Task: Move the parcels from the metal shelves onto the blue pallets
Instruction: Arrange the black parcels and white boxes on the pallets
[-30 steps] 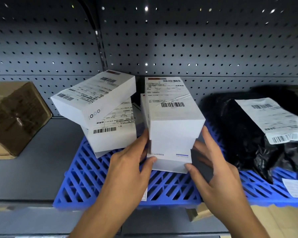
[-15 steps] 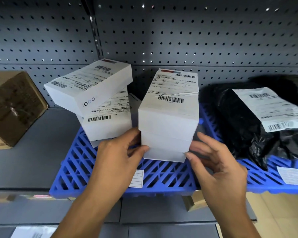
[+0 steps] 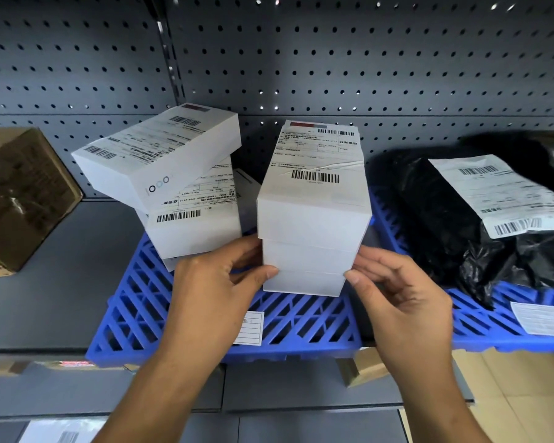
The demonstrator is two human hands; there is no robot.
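The metal shelf (image 3: 45,282) is carrying the blue pallet (image 3: 301,318) along its front edge. The stack of white parcels (image 3: 314,225) is now sitting squared near the pallet's middle; a second ago its top box was lying twisted across the lower two. This placement is probably finishing, with letting go coming next. The left grip (image 3: 211,292) and right grip (image 3: 400,302) are pinching the stack's lower boxes from either side, thumbs at the front corners. The top parcel is showing a creased shipping label (image 3: 317,161) with barcodes.
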